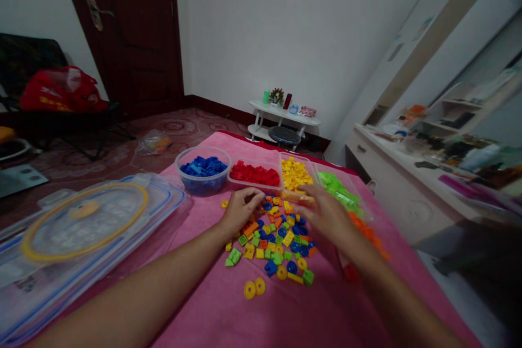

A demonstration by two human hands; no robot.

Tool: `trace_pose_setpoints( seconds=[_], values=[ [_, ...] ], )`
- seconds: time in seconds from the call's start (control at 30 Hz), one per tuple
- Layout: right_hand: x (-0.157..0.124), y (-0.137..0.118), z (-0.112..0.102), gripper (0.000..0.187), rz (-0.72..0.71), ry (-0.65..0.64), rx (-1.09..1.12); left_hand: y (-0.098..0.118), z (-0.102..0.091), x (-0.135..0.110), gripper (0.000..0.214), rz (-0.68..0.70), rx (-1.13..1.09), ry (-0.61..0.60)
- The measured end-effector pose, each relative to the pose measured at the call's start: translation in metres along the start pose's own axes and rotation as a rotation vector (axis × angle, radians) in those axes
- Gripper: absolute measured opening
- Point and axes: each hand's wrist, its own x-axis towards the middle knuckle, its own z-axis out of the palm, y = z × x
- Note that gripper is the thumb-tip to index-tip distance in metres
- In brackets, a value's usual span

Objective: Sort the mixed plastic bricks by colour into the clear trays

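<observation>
A mixed heap of toy building bricks (288, 237) and small wheels in yellow, blue, green and orange lies on the pink cloth (204, 293). At the heap's left edge rests my left hand (240, 209), its fingers curled together; whatever is in them, if anything, I cannot make out. My right hand (326, 213), slightly blurred, hovers over the heap's right side with thumb and fingers apart, close to the front of the yellow bricks' container (299, 197). Two yellow wheels (255, 287) lie apart, nearer to me.
Behind the heap stand a round tub (204, 187) of blue bricks, a container of red bricks (255, 174), then green bricks (340, 191) and orange bricks (367, 232) at right, partly behind my arm. Large clear lids (163, 187) lie at left. A cluttered white dresser (391, 174) flanks the right.
</observation>
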Motion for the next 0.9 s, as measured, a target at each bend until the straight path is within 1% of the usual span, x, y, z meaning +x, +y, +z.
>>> trace_pose_setpoints(
  seconds=[0.03,0.1,0.17,0.23,0.27,0.33,0.4,0.43,0.6,0.7,0.8,0.83,0.9],
  values=[
    [-0.016,-0.020,0.016,0.038,-0.133,-0.079,0.023,0.000,0.000,0.000,0.031,-0.004,-0.023,0.006],
    [-0.049,-0.055,0.045,0.038,-0.333,-0.185,0.052,0.001,-0.001,0.001,0.035,-0.022,-0.082,0.014],
    [-0.075,-0.079,0.067,0.042,-0.458,-0.245,0.073,0.002,-0.001,0.002,0.040,-0.047,-0.136,0.027],
    [-0.087,-0.091,0.081,0.038,-0.560,-0.303,0.074,0.003,-0.002,0.003,0.043,-0.066,-0.177,0.033],
    [-0.088,-0.092,0.085,0.035,-0.598,-0.318,0.066,0.004,-0.002,0.004,0.045,-0.072,-0.194,0.036],
    [-0.081,-0.087,0.089,0.025,-0.626,-0.299,0.032,0.004,-0.002,0.004,0.046,-0.082,-0.225,0.037],
    [-0.067,-0.075,0.087,0.016,-0.590,-0.246,-0.003,0.003,-0.003,0.004,0.046,-0.093,-0.233,0.031],
    [-0.060,-0.067,0.084,0.014,-0.549,-0.215,-0.009,0.003,-0.003,0.004,0.046,-0.096,-0.228,0.025],
    [-0.025,-0.023,0.059,0.015,-0.243,-0.117,0.051,0.001,-0.002,0.002,0.045,-0.088,-0.172,-0.016],
    [-0.013,-0.003,0.043,0.017,-0.134,-0.055,0.084,0.002,-0.001,0.001,0.042,-0.085,-0.146,-0.029],
    [-0.009,0.004,0.032,0.018,-0.060,-0.013,0.136,0.002,0.001,0.001,0.036,-0.046,-0.061,-0.049],
    [-0.010,0.004,0.030,0.017,-0.028,-0.026,0.144,0.001,0.001,0.000,0.034,-0.027,-0.028,-0.059],
    [-0.014,-0.002,0.030,0.018,0.021,-0.091,0.145,-0.001,0.002,0.000,0.033,0.001,0.017,-0.076]
  ],
)
